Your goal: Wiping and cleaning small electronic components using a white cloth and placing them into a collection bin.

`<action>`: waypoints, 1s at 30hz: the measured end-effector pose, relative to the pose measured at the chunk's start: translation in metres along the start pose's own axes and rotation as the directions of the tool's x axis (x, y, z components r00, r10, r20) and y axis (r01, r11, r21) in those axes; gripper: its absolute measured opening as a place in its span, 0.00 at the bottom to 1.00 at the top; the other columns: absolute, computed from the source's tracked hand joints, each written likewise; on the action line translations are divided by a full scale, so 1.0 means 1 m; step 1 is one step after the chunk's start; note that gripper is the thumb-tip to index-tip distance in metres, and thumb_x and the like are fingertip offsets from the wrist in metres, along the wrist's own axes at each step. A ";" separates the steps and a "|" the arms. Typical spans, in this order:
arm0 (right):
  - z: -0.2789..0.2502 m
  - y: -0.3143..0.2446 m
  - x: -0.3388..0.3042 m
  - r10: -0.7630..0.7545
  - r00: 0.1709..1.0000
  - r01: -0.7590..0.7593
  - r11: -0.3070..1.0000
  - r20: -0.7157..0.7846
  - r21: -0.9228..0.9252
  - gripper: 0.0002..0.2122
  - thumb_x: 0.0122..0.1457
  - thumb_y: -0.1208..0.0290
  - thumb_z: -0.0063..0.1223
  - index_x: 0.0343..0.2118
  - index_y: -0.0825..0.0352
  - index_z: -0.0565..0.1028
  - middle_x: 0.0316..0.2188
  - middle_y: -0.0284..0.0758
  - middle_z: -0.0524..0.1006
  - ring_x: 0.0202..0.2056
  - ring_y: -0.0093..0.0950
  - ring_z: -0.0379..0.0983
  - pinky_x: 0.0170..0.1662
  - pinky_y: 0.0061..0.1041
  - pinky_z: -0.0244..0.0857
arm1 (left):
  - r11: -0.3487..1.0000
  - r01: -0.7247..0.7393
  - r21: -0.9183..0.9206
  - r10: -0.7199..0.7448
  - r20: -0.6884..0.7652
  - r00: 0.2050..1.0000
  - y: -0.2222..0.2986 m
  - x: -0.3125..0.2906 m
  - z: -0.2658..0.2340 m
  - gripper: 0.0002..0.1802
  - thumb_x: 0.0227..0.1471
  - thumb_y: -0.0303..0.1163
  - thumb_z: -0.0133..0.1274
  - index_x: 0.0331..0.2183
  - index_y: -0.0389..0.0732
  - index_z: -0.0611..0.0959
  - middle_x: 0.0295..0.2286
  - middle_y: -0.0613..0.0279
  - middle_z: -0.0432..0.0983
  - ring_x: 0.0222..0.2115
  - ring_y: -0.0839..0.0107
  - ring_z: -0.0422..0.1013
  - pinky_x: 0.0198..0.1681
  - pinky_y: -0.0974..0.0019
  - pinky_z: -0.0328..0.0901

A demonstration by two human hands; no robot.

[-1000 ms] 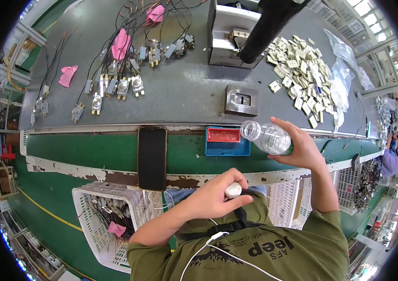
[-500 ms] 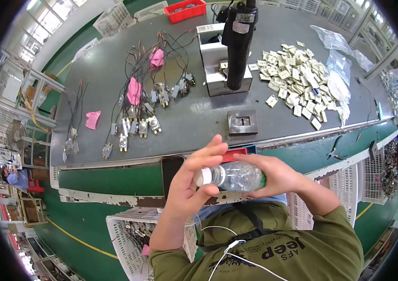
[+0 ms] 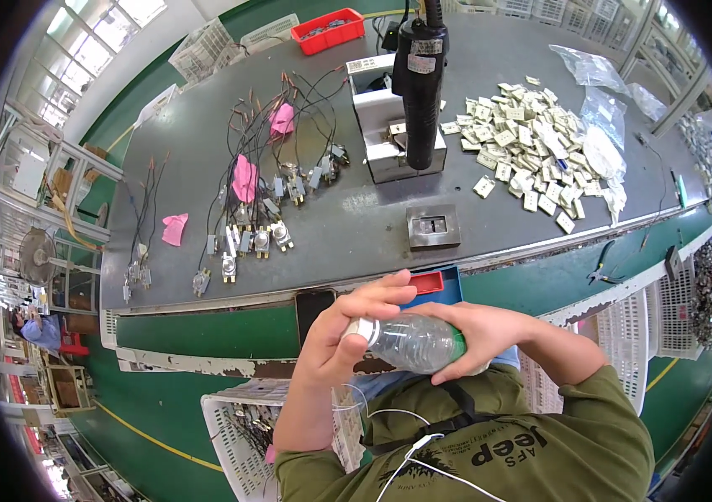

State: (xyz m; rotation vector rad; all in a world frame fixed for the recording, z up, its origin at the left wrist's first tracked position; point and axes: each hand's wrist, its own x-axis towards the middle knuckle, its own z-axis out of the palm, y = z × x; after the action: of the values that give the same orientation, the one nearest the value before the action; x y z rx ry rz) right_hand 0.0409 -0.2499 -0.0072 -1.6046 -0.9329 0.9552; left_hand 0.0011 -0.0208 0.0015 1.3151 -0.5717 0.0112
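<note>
A clear plastic bottle (image 3: 413, 341) lies on its side in front of my chest, its neck pointing left. Around the bottle's body my right hand (image 3: 483, 336) is wrapped, and a bit of green shows beside its fingers. My left hand (image 3: 341, 328) is at the other end, with fingers and thumb curled about the white cap (image 3: 362, 330), partly hiding it. Beyond the bottle, a small red tray (image 3: 429, 282) and a blue tray (image 3: 449, 293) sit at the bench edge. A dark phone-like slab (image 3: 312, 306) lies beside my left hand.
On the grey table (image 3: 322, 247) stand a metal block fixture (image 3: 434, 226) and a black-headed machine (image 3: 420, 92). Cream plastic parts (image 3: 532, 142) are piled at right, wired components (image 3: 247, 238) at left. Pliers (image 3: 598, 273) rest on the green ledge; a white crate (image 3: 226, 427) is below left.
The bottle has tilted, its base dropping slightly toward my body. My left fingers have closed in around the cap, and my right hand has shifted a little downward with the bottle.
</note>
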 end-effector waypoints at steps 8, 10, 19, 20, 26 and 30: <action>0.000 0.015 0.006 0.002 0.967 -0.100 0.921 0.254 0.376 0.39 0.43 0.64 0.69 0.57 0.68 0.58 0.45 0.38 0.72 0.48 0.26 0.68 0.52 0.27 0.61 | 0.993 -0.002 -0.115 0.016 0.117 0.993 -0.003 0.002 -0.006 0.22 0.59 0.46 0.41 0.38 0.34 0.75 0.45 0.40 0.71 0.56 0.45 0.57 0.59 0.44 0.46; 0.003 0.023 0.009 -0.064 0.949 -0.072 0.909 0.308 0.411 0.40 0.44 0.66 0.69 0.58 0.68 0.57 0.45 0.37 0.72 0.48 0.25 0.67 0.52 0.27 0.61 | 0.990 -0.028 -0.137 0.051 0.167 0.985 -0.008 0.002 -0.009 0.25 0.58 0.49 0.42 0.36 0.33 0.74 0.44 0.35 0.71 0.55 0.43 0.58 0.58 0.43 0.48; 0.009 -0.003 0.009 0.035 0.999 -0.023 0.965 -0.041 0.261 0.40 0.45 0.65 0.67 0.59 0.68 0.55 0.46 0.36 0.71 0.47 0.24 0.67 0.52 0.27 0.60 | 0.996 -0.084 0.029 0.089 -0.317 0.944 -0.012 0.002 -0.012 0.24 0.51 0.48 0.55 0.38 0.38 0.71 0.39 0.52 0.69 0.43 0.63 0.65 0.50 0.56 0.60; 0.008 -0.004 0.009 0.015 0.994 0.005 0.983 -0.107 0.185 0.40 0.46 0.64 0.66 0.59 0.67 0.55 0.46 0.37 0.70 0.48 0.24 0.66 0.53 0.26 0.59 | 0.997 -0.079 -0.005 0.073 -0.320 0.945 -0.011 0.000 -0.016 0.22 0.50 0.45 0.57 0.37 0.38 0.73 0.40 0.52 0.69 0.43 0.63 0.66 0.48 0.60 0.61; 0.005 0.013 0.016 -0.075 0.987 -0.009 0.860 0.144 0.510 0.44 0.43 0.64 0.69 0.60 0.70 0.53 0.48 0.39 0.69 0.50 0.25 0.65 0.54 0.27 0.58 | 0.987 -0.041 -0.155 -0.003 -0.276 0.961 -0.007 -0.001 -0.019 0.19 0.47 0.42 0.61 0.34 0.39 0.75 0.40 0.48 0.72 0.42 0.61 0.70 0.47 0.61 0.64; 0.012 -0.011 0.016 0.112 0.981 -0.093 0.989 -0.161 0.118 0.42 0.43 0.62 0.68 0.59 0.68 0.54 0.50 0.41 0.68 0.52 0.28 0.64 0.55 0.28 0.57 | 0.991 -0.040 -0.129 -0.014 -0.399 0.917 0.001 0.005 -0.002 0.22 0.48 0.46 0.59 0.36 0.42 0.69 0.37 0.50 0.73 0.42 0.58 0.70 0.48 0.55 0.63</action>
State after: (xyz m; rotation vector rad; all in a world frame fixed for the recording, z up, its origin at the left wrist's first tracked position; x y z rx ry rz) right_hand 0.0349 -0.2292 -0.0004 -1.6236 -0.6761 0.9102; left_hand 0.0059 -0.0200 0.0043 1.1353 -0.2261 0.2445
